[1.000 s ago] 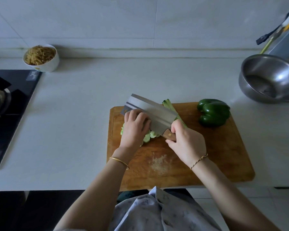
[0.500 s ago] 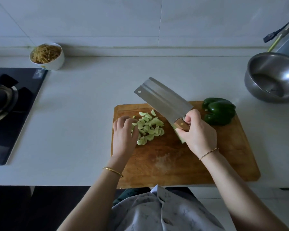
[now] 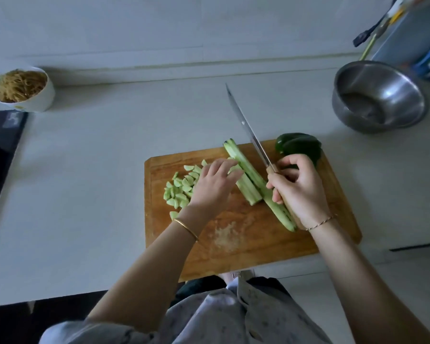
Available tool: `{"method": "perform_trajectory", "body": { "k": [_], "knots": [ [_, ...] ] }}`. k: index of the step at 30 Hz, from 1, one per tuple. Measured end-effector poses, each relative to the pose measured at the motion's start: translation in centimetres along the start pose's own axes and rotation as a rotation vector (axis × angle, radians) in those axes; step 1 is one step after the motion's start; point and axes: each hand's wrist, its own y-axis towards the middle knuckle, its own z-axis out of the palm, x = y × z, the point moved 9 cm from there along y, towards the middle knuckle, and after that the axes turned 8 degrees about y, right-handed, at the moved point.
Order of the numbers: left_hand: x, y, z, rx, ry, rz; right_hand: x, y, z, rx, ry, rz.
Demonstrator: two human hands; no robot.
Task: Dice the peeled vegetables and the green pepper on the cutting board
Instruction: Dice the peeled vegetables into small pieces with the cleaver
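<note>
Pale-green peeled strips (image 3: 243,161) between hands: left hand (image 3: 214,187) flat-fingered on them, right hand (image 3: 301,192) clenched round cleaver (image 3: 249,130).

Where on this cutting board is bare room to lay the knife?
Bare: the near half of the brown wooden cutting board; the pale countertop left of it. Crowded: its far half, with diced pale-green pieces, peeled strips, dark green pepper.
</note>
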Motion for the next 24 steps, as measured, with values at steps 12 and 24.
{"method": "perform_trajectory", "body": {
  "k": [12,24],
  "knots": [
    [-1.8,1.4,0.5,0.037,0.270,0.230,-0.2,-1.0,-0.1,0.016,-0.034,0.007],
    [10.0,-6.7,-7.3,-0.223,0.068,-0.314,0.0,-1.3,6.1,0.258,-0.185,0.011]
  ]
}}
